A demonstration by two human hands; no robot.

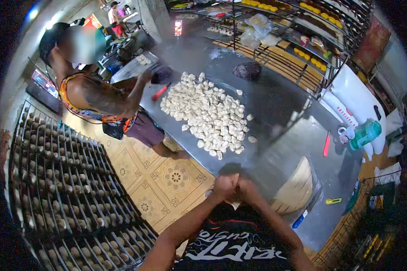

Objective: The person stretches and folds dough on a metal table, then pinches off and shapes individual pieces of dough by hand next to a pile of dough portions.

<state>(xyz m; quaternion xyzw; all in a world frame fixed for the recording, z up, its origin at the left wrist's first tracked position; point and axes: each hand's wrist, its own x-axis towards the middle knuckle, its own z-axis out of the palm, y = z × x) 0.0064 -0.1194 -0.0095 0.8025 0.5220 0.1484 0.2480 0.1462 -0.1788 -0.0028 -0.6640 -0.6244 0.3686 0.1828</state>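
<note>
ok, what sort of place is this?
Probably a small bakery: dough pieces heaped on a metal table, rows of pale balls, and what look like yellow buns.

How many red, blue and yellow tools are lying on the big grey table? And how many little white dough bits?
Long red tools: 2
Knife with a blue handle: 1
Small yellow cutter: 1
Total tools: 4
Small white dough pieces: too heaped up to count, so left out of the total.
</note>
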